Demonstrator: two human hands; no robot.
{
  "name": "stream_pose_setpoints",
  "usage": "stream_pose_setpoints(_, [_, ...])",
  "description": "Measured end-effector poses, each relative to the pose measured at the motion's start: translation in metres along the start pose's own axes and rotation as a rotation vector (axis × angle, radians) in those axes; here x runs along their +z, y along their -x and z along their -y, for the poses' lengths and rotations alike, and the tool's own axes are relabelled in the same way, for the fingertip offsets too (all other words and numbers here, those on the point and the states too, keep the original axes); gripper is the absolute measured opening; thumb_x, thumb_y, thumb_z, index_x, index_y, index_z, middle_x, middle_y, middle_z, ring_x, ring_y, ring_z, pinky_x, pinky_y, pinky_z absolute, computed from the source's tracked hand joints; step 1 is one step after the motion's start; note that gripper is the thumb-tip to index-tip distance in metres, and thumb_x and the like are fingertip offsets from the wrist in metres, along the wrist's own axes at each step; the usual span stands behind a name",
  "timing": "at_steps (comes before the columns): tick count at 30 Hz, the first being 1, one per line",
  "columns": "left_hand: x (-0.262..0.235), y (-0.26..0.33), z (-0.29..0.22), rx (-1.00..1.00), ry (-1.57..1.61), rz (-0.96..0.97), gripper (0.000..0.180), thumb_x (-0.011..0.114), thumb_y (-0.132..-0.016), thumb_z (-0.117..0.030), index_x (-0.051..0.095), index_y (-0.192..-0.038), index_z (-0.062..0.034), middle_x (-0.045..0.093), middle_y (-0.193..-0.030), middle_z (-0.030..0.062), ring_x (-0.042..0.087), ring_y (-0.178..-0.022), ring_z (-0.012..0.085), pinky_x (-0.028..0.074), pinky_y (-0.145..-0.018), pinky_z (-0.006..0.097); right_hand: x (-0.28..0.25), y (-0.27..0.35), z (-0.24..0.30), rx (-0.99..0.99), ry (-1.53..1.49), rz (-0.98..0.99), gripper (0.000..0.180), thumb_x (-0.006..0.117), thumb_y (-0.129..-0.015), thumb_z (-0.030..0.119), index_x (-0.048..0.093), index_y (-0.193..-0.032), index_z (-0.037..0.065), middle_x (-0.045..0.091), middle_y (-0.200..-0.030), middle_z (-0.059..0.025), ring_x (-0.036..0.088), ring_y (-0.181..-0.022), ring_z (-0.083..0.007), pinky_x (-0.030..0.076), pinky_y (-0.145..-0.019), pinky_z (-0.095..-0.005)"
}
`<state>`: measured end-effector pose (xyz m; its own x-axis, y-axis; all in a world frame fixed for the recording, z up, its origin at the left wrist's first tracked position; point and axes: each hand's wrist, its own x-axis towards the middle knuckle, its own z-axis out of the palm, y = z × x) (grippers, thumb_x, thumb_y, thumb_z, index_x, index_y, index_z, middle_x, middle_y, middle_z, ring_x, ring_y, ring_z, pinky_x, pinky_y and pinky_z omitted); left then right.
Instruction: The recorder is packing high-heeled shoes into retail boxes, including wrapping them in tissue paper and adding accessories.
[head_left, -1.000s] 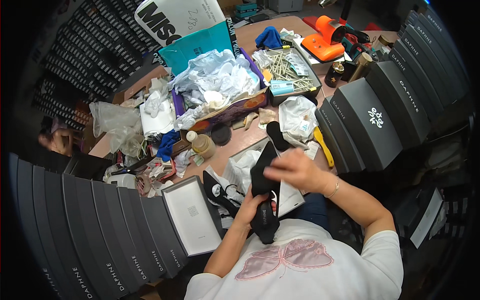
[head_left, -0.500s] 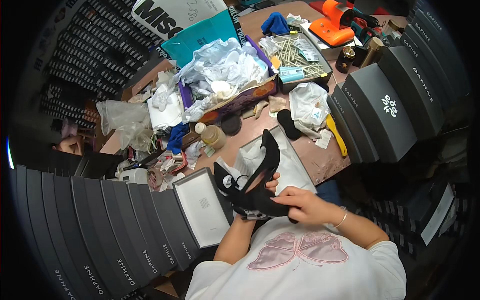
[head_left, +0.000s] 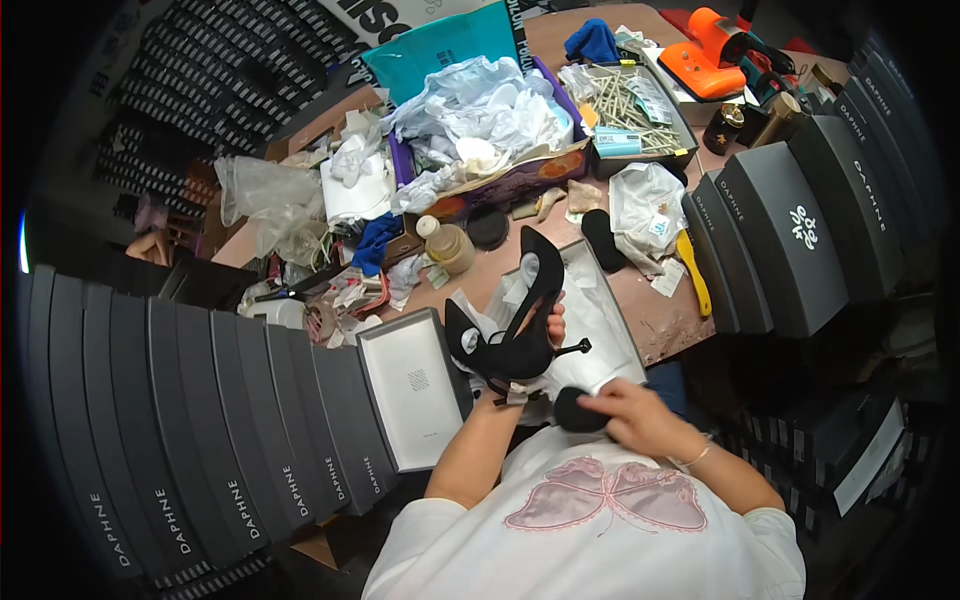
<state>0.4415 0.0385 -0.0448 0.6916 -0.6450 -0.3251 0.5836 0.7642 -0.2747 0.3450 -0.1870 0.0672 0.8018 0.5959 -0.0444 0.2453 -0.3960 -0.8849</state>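
Down swings the right hand [head_left: 645, 420], off the shoe it was touching half a second ago, pinching a blurred, rounded black pad [head_left: 580, 410] at five o'clock. The left hand [head_left: 557, 322] grips that black, pointed high-heeled shoe [head_left: 530, 352] above the grey cardboard box [head_left: 613, 307]: long axis twelve-to-six, toe twelve, slim heel three, partly covering another black shoe [head_left: 462, 322] at nine.

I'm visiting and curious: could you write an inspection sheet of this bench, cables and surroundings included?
Surface: pinkish-brown tabletop, scuffed near its front corner.
Work items: black pointed high-heeled shoe; black rounded pad.
Clutter: purple cardboard box heaped with crumpled white paper.
Hands: left hand grips the shoe; right hand holds the pad.
Cables: apparently a black cord beside the glossy orange device.
Surroundings: dark-grey cardboard boxes lined up left and right.
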Motion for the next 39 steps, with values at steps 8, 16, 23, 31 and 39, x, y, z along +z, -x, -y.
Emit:
stream_pose_setpoints(8, [0.035, 0.014, 0.035, 0.416, -0.404, -0.299, 0.041, 0.059, -0.090, -0.031, 0.053, -0.114, 0.0015, 0.063, -0.097, 0.0141, 0.063, -0.081, 0.0215, 0.055, -0.075, 0.030, -0.065, 0.005, -0.030, 0.185, -1.283, -0.365, 0.043, 0.047, -0.086, 0.002, 0.051, -0.128, -0.005, 0.060, -0.119, -0.0103, 0.060, -0.103, -0.0150, 0.048, -0.090, -0.0278])
stream_pose_setpoints(16, [0.045, 0.013, 0.082, 0.830, -0.901, -0.380, 0.059, 0.039, -0.101, -0.040, 0.016, -0.149, -0.0138, 0.029, -0.147, 0.0107, 0.034, -0.132, 0.0214, 0.033, -0.106, 0.035, -0.007, -0.045, 0.027, -0.206, 0.501, -0.214, 0.046, 0.074, -0.074, 0.020, 0.058, -0.114, 0.004, 0.057, -0.105, -0.0139, 0.056, -0.090, -0.0321, 0.045, -0.078, -0.0389])
stream_pose_setpoints(23, [0.021, 0.007, 0.076, 0.916, -0.858, -0.256, 0.058, 0.039, -0.102, -0.036, 0.018, -0.148, -0.0080, 0.033, -0.143, 0.0124, 0.035, -0.129, 0.0209, 0.029, -0.107, 0.033, -0.039, -0.031, -0.008, 0.037, -0.016, -0.226, 0.044, 0.068, -0.075, 0.001, 0.055, -0.117, 0.001, 0.060, -0.106, -0.0171, 0.059, -0.100, -0.0312, 0.047, -0.087, -0.0347])
stream_pose_setpoints(31, [-0.053, 0.059, 0.061, 1.179, -1.456, -0.581, 0.042, 0.059, -0.091, -0.013, 0.050, -0.130, -0.0024, 0.047, -0.134, 0.0164, 0.045, -0.125, 0.0279, 0.036, -0.104, 0.037, -0.036, -0.040, -0.046, 0.135, 0.018, -0.294, 0.038, 0.064, -0.076, 0.004, 0.058, -0.113, -0.002, 0.061, -0.102, -0.0156, 0.061, -0.093, -0.0278, 0.046, -0.084, -0.0315])
stream_pose_setpoints(39, [-0.144, 0.068, -0.004, 0.963, -1.374, -1.276, 0.066, 0.063, -0.085, -0.016, 0.032, -0.139, 0.0060, 0.049, -0.130, 0.0214, 0.050, -0.119, 0.0269, 0.039, -0.101, 0.034, 0.003, -0.078, -0.036, 0.026, -0.106, -0.032, 0.040, 0.067, -0.078, 0.009, 0.058, -0.116, 0.000, 0.059, -0.102, -0.0162, 0.059, -0.093, -0.0291, 0.047, -0.082, -0.0325])
